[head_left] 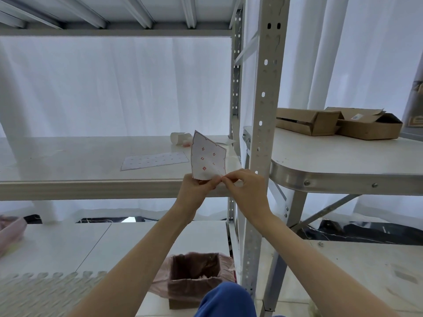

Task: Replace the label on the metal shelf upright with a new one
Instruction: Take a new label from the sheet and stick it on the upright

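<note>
— Fingers (214, 183) first: what are they doing?

— Both sets are curled in and meet at one spot. The left hand (196, 191) pinches the bottom edge of a sheet of labels (207, 157) between thumb and fingertips. The right hand (247, 191) nips the sheet's lower right corner, thumb against forefinger. Both forearms reach up and forward, wrists close together.

— And the sheet itself?

— White, standing nearly upright above the hands. It has a thin red outline, ragged along the top and right side, and small red squares scattered over it. It is in front of the shelf (91, 186) edge, just left of the upright (263, 94).

— The upright?

— Pale grey metal with a row of holes down its face. I cannot make out a label on it.

— Further back?

— Another sheet (155, 160) lies flat on the shelf, and a paper roll (179, 137) is behind it. On the worktop (343, 179) to the right lie two open cardboard boxes (306, 122).
</note>
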